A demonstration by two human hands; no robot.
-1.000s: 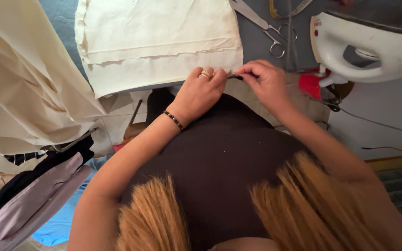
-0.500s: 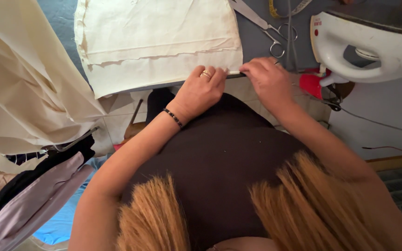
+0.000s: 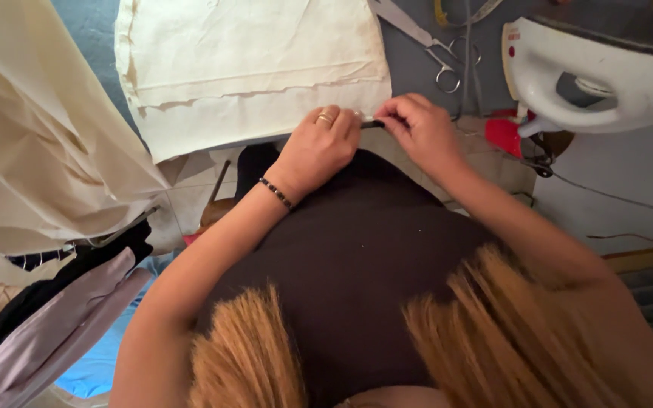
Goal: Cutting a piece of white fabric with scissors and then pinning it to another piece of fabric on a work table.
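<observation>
Just at the near edge of the cream fabric (image 3: pixel 251 113), a small dark strip (image 3: pixel 372 123) is pinched between both hands — left hand (image 3: pixel 317 149) and right hand (image 3: pixel 421 130) clamped on its ends — its long axis lying left-to-right, scissors (image 3: pixel 434 47) beyond.

Soft, even daylight fills the scene, brightest on the cream folded cotton cloth (image 3: pixel 255 68) far across the table and on the glossy white plastic steam iron (image 3: pixel 598 68) at far right, which shows faint glare. Shadows are weak. The near strands of ginger hair (image 3: pixel 493 340) are blurred. Wide-angle distortion bends the edges, stretching the pale draped fabric (image 3: pixel 32 136) at left.
</observation>
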